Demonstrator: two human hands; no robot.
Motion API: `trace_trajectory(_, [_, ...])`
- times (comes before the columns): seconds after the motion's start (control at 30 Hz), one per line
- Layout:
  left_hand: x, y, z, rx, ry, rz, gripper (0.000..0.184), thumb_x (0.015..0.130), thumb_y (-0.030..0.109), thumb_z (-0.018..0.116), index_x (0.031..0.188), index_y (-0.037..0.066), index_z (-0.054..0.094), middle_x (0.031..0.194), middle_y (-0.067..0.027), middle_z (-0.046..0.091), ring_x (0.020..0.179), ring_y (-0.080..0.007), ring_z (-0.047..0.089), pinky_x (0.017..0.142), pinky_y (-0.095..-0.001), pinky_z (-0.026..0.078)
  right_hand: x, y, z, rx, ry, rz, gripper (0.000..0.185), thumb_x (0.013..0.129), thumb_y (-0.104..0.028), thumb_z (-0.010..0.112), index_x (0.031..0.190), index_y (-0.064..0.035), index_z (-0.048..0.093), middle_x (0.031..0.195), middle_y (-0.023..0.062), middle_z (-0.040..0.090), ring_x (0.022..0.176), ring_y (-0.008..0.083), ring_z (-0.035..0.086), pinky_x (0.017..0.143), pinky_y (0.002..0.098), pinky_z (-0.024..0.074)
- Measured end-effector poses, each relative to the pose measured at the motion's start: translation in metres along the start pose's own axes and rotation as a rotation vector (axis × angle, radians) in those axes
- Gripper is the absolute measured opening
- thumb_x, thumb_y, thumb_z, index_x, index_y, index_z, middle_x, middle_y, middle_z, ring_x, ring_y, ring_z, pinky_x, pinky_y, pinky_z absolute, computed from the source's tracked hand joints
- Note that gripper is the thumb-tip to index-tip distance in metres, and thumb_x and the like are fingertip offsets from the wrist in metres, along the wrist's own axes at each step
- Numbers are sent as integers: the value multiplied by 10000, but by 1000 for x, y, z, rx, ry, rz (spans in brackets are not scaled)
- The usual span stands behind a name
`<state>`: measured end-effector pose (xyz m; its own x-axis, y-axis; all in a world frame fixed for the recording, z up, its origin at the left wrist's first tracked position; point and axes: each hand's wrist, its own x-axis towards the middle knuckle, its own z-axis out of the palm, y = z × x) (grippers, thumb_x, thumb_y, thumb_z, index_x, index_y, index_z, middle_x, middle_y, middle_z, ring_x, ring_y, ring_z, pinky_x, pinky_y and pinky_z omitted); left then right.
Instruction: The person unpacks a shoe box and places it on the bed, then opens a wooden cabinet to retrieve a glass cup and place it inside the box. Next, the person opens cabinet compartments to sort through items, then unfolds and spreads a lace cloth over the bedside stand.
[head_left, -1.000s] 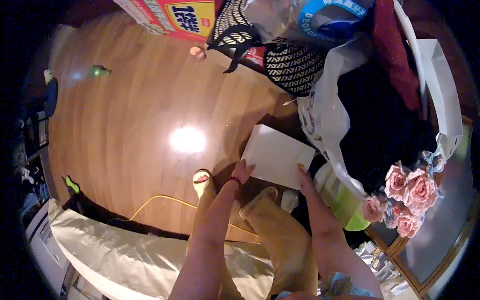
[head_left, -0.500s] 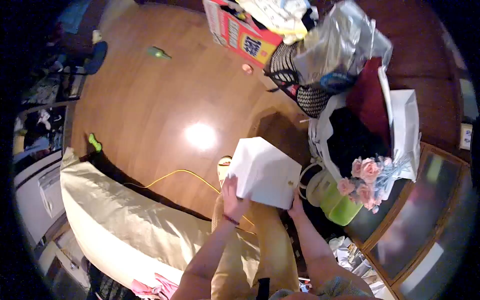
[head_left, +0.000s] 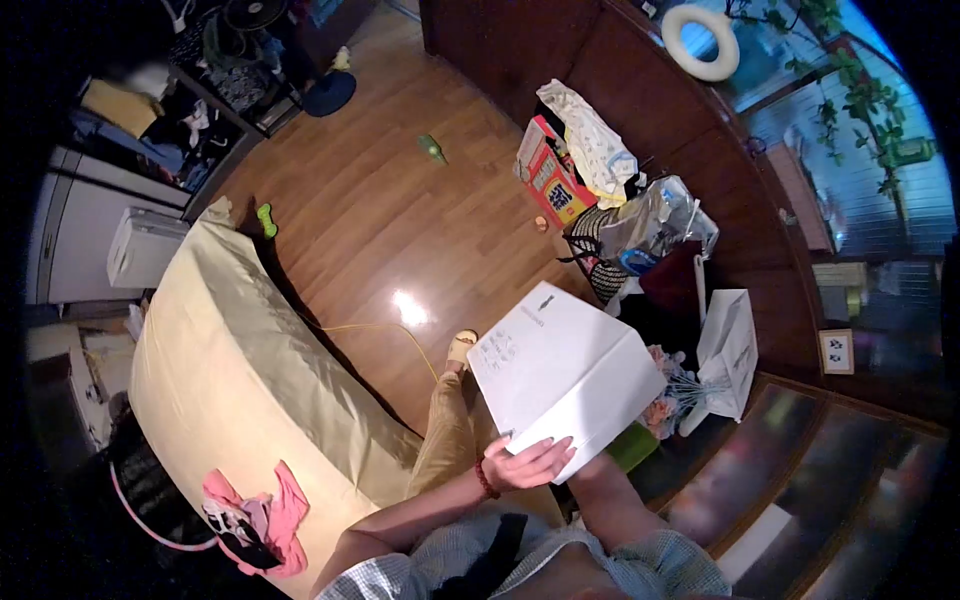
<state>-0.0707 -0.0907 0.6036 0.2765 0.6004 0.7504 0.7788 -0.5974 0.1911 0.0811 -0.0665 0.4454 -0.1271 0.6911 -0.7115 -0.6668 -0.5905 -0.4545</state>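
A white box [head_left: 570,365] is tilted in front of my body, with dark printing on its broad face. My left hand [head_left: 527,463] grips its lower near edge, fingers bent over the side, a red beaded bracelet on the wrist. My right forearm [head_left: 612,495] runs up under the box, which hides the hand and its fingers. Beyond the box's right end, pink flowers [head_left: 660,405] stick out beside a white paper bag [head_left: 727,350].
A cream-covered bed [head_left: 290,400] curves along the left with pink clothing [head_left: 285,520] on it. A red carton [head_left: 552,175] and a clear plastic bag [head_left: 670,215] stand by the brown panel wall. A yellow cord [head_left: 385,327] crosses the wooden floor. Glass-panelled doors [head_left: 770,470] lie at right.
The box has been raised closer and turned, bringing its printed face into view. My left hand has shifted to its near edge; my right hand has gone out of sight. The view has tilted up.
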Motion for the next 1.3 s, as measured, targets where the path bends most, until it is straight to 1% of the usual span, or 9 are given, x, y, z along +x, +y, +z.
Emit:
trace_trajectory(0.2, [-19,40,-38,244,3,231,350,819,315,479,1165,340,521,1261,156,470,1197,-76,349,995,-437,222,-29,-32,38,-73,-9,-1,719,851,-618,395,1349,-104,333,1344,87,394,1222,277,375,1009,439,318])
trace_trajectory(0.3, [-9,50,-34,268,304,124,293,797,375,553,1090,393,553,1174,146,493,1206,-128,345,962,-453,281,-34,-42,54,-91,-10,-3,717,853,-614,396,1351,-102,331,1345,88,393,1222,278,375,1008,439,317])
trace_trajectory(0.37, [0,48,-49,191,229,57,292,763,412,589,1054,401,565,1135,128,497,1189,-145,358,948,-453,291,-37,-48,64,-104,-12,-7,716,854,-612,396,1352,-101,330,1346,89,392,1222,279,374,1008,440,316])
trace_trajectory(0.43, [15,38,-65,133,161,-15,295,749,442,593,1041,400,574,1124,61,503,1181,-198,379,937,-456,293,-40,-55,73,-116,-19,-13,716,855,-610,396,1353,-100,328,1347,90,391,1223,280,374,1008,440,315])
trace_trajectory(0.53, [37,6,-88,-73,66,-242,587,691,635,582,1124,240,593,1332,-257,361,1211,-381,365,867,-522,284,-43,-69,85,-120,-28,-27,714,856,-606,397,1354,-99,326,1348,91,390,1223,281,373,1008,440,314])
trace_trajectory(0.63, [73,-38,-108,-242,207,-495,722,523,476,733,1102,82,556,1348,-313,287,1203,-461,347,912,-536,294,-49,-88,90,-90,-7,-42,713,858,-603,398,1356,-97,324,1349,93,389,1224,282,372,1008,441,313])
trace_trajectory(0.83, [49,-105,-90,-653,124,-887,514,728,207,659,1185,42,491,1328,-172,406,1244,-299,371,1019,-400,315,-85,-109,90,0,-319,-187,678,887,-580,346,1360,-95,317,1351,85,402,1214,269,405,1007,406,324])
trace_trajectory(1.2, [45,-100,-94,-1430,107,-1147,575,915,431,360,1316,20,390,1413,-127,320,1306,-220,291,1068,-357,225,-119,-113,69,45,-233,-344,553,906,-328,464,1333,-7,325,1319,127,435,1204,252,421,989,370,341])
trace_trajectory(1.3, [38,-107,-86,-1360,69,-1153,488,918,329,445,1289,12,427,1389,-100,368,1270,-208,349,1054,-342,264,-121,-119,62,52,-226,-341,541,904,-323,474,1322,-6,343,1306,130,448,1187,248,437,984,361,348])
